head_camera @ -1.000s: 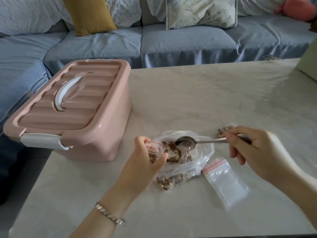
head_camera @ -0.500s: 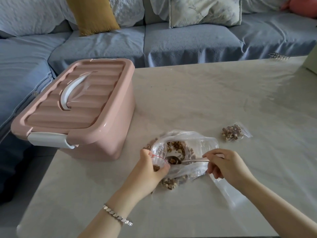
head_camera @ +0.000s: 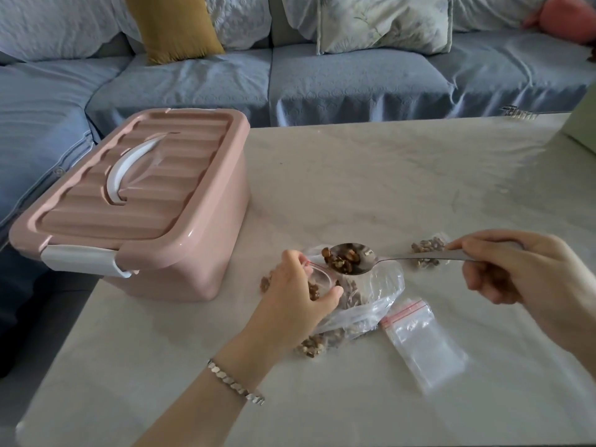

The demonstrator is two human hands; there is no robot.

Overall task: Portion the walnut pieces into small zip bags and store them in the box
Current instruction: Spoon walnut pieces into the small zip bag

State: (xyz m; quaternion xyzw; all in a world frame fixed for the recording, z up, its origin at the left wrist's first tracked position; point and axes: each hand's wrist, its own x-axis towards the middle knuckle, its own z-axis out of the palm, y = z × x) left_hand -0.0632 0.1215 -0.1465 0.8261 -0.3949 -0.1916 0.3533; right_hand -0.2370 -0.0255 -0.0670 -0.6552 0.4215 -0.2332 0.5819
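Wearing a silver bracelet (head_camera: 235, 382) on the left wrist, low in the middle of the frame. Looking down at an empty zip bag (head_camera: 422, 343) with a red strip at its top, lying flat on the tabletop (head_camera: 354, 172) low and right of the middle, just beside a big clear bag (head_camera: 380, 291).

Holding a small zip bag (head_camera: 317, 279) open with the left hand (head_camera: 296, 298) in the middle of the frame, fingers and thumb curling round its mouth. Carrying a few walnut pieces inside that small bag already. Resting it against the big clear bag, with more brown nut bits lying inside the big one and bunching at its near corner.

Holding a spoon (head_camera: 364, 256) by the end of its handle with the right hand (head_camera: 516, 272), fingers curling tight round it, at the right of the frame. Lifting walnut pieces (head_camera: 342, 258) in the spoon's bowl, just above the small bag's mouth and a little behind it.

Looking past the spoon handle at a filled little bag (head_camera: 427, 248) of nuts lying on the tabletop, partly hiding behind the handle, near the right fingertips.

Looking farther left at the pink box (head_camera: 180, 240) sitting on the tabletop with its lid on, a white handle (head_camera: 129, 169) lying flat on top and a white clip (head_camera: 80, 259) at its near end, well apart from the bags.

Facing a blue sofa (head_camera: 322, 79) along the top of the frame, with a yellow cushion (head_camera: 174, 24) at the upper left.
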